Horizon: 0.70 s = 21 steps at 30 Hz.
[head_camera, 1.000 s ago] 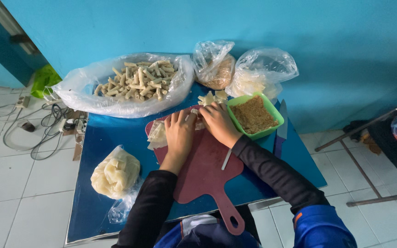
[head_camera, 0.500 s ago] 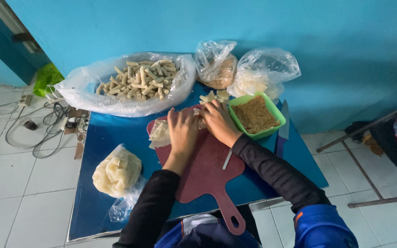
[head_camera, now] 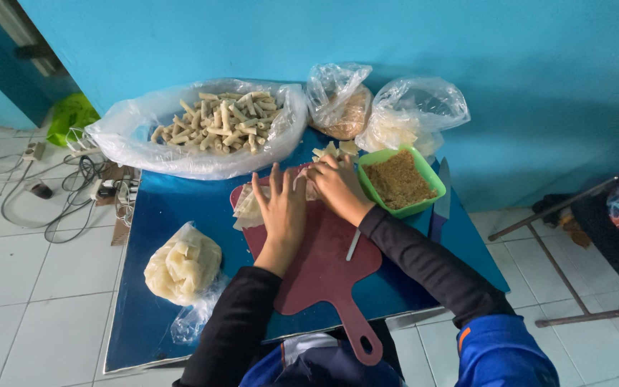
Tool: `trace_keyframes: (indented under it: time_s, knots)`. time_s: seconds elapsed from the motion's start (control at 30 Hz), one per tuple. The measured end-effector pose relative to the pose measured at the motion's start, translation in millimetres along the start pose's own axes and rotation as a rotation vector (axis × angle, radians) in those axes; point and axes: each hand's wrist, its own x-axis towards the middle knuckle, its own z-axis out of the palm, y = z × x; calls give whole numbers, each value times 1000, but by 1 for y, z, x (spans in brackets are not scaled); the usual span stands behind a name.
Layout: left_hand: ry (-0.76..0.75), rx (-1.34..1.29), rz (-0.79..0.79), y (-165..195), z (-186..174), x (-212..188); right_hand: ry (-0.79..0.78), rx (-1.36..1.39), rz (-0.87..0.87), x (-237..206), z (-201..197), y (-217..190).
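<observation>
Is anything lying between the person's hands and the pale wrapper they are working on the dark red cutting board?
Nothing visible does. The left hand and right hand both rest directly on the thin pale wrapper on the dark red plastic cutting board; the green bowl of brown crumbs sits beside it.

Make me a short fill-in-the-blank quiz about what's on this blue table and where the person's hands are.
1. Both the left hand and the right hand press down on a dark red ____ with a handle.
2. The brown crumbs beside the right hand sit in a small ____ tub.
3. The big clear bag at the back of the table is full of pale rolled ____.
4. The bag of pale wrappers lies nearest the ____ hand.

Missing words: cutting board; green; sticks; left
</observation>
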Motion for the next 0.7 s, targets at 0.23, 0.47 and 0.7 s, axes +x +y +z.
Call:
trace_keyframes:
  time_s: [0.23, 0.47, 0.7]
  knots:
    - [-167, -47, -29, 0, -3, -18, -1, 219, 207, 24, -3, 6]
    - [-151, -69, -41, 4, -1, -18, -157, 1039, 585, 27, -24, 36]
    - [-154, -36, -67, 5, 0, -14, -471, 1416, 751, 18, -40, 57]
